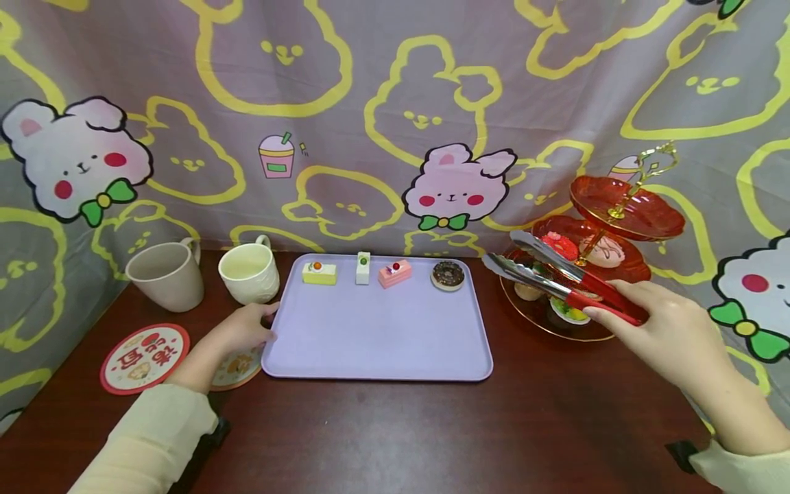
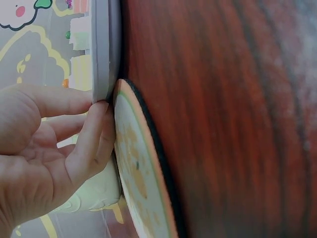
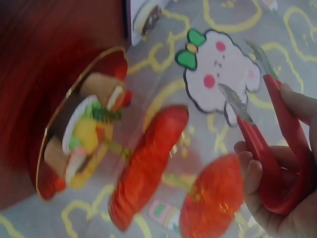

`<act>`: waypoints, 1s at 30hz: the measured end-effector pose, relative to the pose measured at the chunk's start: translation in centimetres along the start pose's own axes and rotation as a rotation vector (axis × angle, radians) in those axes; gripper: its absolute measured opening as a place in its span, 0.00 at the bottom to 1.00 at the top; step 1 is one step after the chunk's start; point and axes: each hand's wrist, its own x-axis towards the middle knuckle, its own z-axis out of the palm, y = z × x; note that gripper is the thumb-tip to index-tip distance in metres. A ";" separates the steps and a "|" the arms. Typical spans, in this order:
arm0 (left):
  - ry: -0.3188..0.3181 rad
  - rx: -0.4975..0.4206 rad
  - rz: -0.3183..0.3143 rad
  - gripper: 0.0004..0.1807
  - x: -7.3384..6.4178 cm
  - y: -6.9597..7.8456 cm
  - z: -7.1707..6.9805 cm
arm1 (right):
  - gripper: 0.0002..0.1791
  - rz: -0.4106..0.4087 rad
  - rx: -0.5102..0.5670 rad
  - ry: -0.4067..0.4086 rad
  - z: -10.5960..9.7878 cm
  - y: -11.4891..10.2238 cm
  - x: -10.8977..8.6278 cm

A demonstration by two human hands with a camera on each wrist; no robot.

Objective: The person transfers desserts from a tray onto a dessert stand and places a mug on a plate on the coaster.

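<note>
1. I note left hand (image 1: 248, 331) pinching left rim of tray (image 1: 376, 336), flat on table (image 1: 401, 439).
2. Right hand (image 1: 673, 333) wrapped round tongs (image 1: 537, 278), tips parted and empty, near tiered stand (image 1: 654, 214).

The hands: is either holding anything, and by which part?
The right hand holds tongs by their red handles. The left hand touches the left edge of the tray; gripping is unclear.

Cups (image 1: 252, 287) stand left of the tray (image 1: 378, 336), the tiered stand (image 1: 651, 214) right.
</note>
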 end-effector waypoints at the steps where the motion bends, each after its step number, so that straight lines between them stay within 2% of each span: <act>1: 0.001 0.000 0.000 0.39 0.0 0.0 0.0 | 0.40 -0.015 0.010 -0.004 0.4 -0.2 0.2; 8: 0.002 0.000 -0.003 0.39 -0.1 0.1 0.0 | 0.41 -0.060 0.049 -0.056 3.4 -1.6 1.9; 15: -0.007 -0.008 -0.022 0.39 -0.1 0.1 0.0 | 0.35 -0.106 0.063 -0.093 6.0 -2.3 3.4; 21: 0.000 -0.013 -0.007 0.39 -0.1 0.0 0.2 | 0.38 -0.092 0.048 -0.180 7.9 -3.0 4.2; 30: -0.006 -0.025 -0.015 0.39 -0.1 0.1 0.1 | 0.43 -0.072 0.046 -0.209 9.9 -3.0 4.8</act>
